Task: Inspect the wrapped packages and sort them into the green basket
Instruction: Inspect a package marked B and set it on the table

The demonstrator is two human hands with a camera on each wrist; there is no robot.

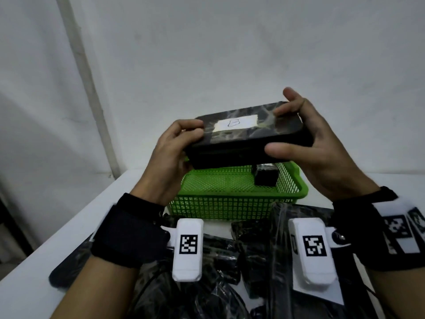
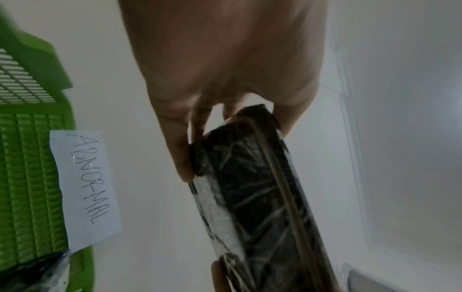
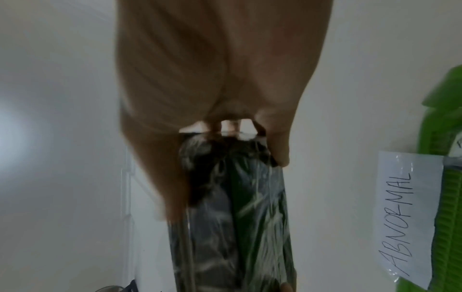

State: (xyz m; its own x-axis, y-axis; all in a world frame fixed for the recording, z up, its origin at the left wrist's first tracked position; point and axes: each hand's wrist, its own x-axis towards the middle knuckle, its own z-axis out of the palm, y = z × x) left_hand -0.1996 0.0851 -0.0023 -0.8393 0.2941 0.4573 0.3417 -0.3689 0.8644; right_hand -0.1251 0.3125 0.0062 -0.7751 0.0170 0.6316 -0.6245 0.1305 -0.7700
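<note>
— Any writing on the wrapped package (image 1: 248, 134)?
— White label (image 1: 236, 123) on top, marked "B". Held in the air above the green basket (image 1: 232, 201).
— Grip?
— Left hand (image 1: 172, 153) curled round the left end, thumb on top. Right hand (image 1: 305, 143) pinching the right end, thumb on the near side.
— On the basket?
— Paper tag (image 2: 85, 187) reading "ABNORMAL". 1 small black package (image 1: 265, 176) inside.
</note>
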